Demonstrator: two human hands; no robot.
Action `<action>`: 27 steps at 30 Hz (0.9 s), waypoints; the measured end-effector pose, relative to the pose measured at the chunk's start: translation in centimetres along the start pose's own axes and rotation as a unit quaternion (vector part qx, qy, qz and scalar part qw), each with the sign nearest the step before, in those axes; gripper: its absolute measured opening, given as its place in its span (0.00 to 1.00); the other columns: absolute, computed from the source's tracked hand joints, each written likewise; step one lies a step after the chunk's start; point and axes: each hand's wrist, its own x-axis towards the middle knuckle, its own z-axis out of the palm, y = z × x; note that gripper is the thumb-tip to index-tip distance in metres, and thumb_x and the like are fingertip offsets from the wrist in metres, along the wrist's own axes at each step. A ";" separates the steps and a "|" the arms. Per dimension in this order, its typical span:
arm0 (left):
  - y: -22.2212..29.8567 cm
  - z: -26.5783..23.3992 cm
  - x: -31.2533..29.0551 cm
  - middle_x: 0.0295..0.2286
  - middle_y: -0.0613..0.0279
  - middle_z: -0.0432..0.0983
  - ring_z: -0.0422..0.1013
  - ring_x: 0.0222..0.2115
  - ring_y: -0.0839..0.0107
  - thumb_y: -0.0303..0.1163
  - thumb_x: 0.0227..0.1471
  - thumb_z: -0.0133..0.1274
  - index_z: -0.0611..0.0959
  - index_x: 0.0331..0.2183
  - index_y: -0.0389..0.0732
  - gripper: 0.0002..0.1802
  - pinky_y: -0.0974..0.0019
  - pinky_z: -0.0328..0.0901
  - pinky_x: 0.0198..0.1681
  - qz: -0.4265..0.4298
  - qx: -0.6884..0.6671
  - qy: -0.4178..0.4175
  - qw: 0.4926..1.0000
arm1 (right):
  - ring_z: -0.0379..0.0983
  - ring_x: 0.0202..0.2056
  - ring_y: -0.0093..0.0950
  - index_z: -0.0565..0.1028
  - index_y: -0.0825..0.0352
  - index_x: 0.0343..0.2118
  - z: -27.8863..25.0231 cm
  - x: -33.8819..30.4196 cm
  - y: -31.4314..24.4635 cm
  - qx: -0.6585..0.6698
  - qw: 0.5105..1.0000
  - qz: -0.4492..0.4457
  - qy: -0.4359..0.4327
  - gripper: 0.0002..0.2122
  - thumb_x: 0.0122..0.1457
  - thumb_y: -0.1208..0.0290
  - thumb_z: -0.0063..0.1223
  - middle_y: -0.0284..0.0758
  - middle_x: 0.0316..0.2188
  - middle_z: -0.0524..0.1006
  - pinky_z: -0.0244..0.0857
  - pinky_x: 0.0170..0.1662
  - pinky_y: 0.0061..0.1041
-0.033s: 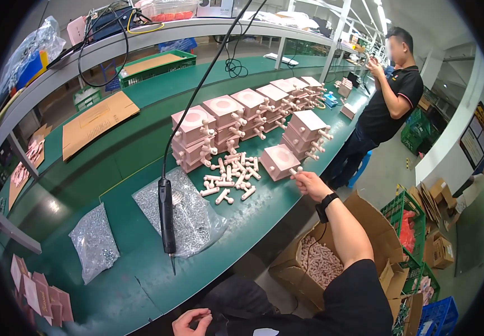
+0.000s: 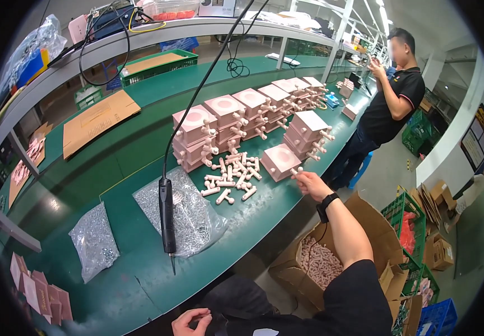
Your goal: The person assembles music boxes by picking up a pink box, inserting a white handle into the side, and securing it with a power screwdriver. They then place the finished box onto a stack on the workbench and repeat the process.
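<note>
With closed fingers, my right hand (image 2: 311, 185) grips the knobbed pink handle (image 2: 296, 171) on the front corner of a single pink box (image 2: 280, 161). That box has a round ring on its top and stands on the green workbench. Right behind it rises a stack of like boxes (image 2: 306, 130) with handles sticking out. A loose pile of pink T-shaped handles (image 2: 235, 175) lies to its left. Low in the picture, by my lap, my left hand (image 2: 191, 322) is loosely curled, thumb toward the fingers, and nothing shows in it.
A black electric screwdriver (image 2: 166, 215) hangs on its cable over a clear bag of screws (image 2: 189, 221); another bag (image 2: 95, 242) lies left. Rows of stacked pink boxes (image 2: 219, 106) stand behind. A cardboard carton (image 2: 287, 269) full of pink parts sits below. A person (image 2: 393, 95) stands far right.
</note>
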 end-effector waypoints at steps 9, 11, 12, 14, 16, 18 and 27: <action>-0.4 -0.5 1.4 0.33 0.59 0.82 0.77 0.32 0.73 0.25 0.53 0.60 0.84 0.37 0.34 0.09 0.71 0.71 0.39 0.008 0.004 0.000 1.000 | 0.54 0.16 0.12 0.73 0.63 0.33 3.4 2.7 -0.3 -0.016 0.995 -0.048 0.088 0.10 0.66 0.62 0.51 0.19 0.17 0.61 0.46 0.19 0.16; 0.2 -1.6 0.8 0.32 0.59 0.83 0.79 0.31 0.70 0.27 0.51 0.62 0.85 0.36 0.35 0.09 0.70 0.72 0.36 0.039 0.044 -0.001 0.998 | 0.53 0.14 0.14 0.69 0.59 0.24 5.3 1.2 0.6 -0.066 0.990 -0.022 0.127 0.14 0.63 0.59 0.54 0.18 0.15 0.60 0.44 0.17 0.19; 1.2 -2.4 1.4 0.33 0.59 0.83 0.79 0.32 0.70 0.27 0.49 0.64 0.85 0.36 0.36 0.11 0.70 0.72 0.36 0.045 0.044 -0.008 0.998 | 0.52 0.15 0.14 0.68 0.59 0.22 4.1 -0.2 2.1 -0.113 0.981 -0.016 0.157 0.15 0.63 0.60 0.55 0.19 0.15 0.61 0.45 0.18 0.19; 2.2 -4.4 3.0 0.33 0.60 0.82 0.79 0.33 0.70 0.29 0.50 0.63 0.85 0.37 0.37 0.11 0.70 0.72 0.36 0.103 0.070 -0.009 0.992 | 0.53 0.18 0.13 0.69 0.60 0.19 3.2 -3.9 3.4 -0.124 0.974 -0.087 0.170 0.16 0.63 0.65 0.55 0.20 0.16 0.64 0.46 0.21 0.18; 3.2 -7.3 4.1 0.34 0.60 0.82 0.78 0.33 0.69 0.31 0.51 0.63 0.85 0.37 0.38 0.11 0.68 0.72 0.35 0.123 0.069 0.051 0.989 | 0.50 0.17 0.10 0.64 0.59 0.21 4.6 -4.9 6.4 -0.181 0.958 -0.187 0.123 0.15 0.65 0.68 0.53 0.19 0.15 0.57 0.41 0.20 0.17; 5.0 -11.0 4.3 0.33 0.60 0.82 0.78 0.31 0.68 0.32 0.51 0.63 0.84 0.37 0.39 0.11 0.67 0.71 0.35 0.116 0.146 0.117 0.975 | 0.57 0.17 0.13 0.67 0.64 0.22 12.1 -6.7 6.3 -0.244 0.951 -0.175 0.071 0.13 0.62 0.70 0.56 0.23 0.14 0.62 0.49 0.21 0.18; 13.9 -21.9 11.7 0.29 0.52 0.81 0.77 0.29 0.57 0.36 0.48 0.61 0.84 0.33 0.37 0.13 0.59 0.71 0.33 0.234 0.348 0.352 0.837 | 0.75 0.20 0.32 0.74 0.67 0.30 33.6 -13.5 4.5 -0.353 0.837 -0.343 -0.238 0.08 0.54 0.71 0.63 0.38 0.19 0.77 0.66 0.25 0.28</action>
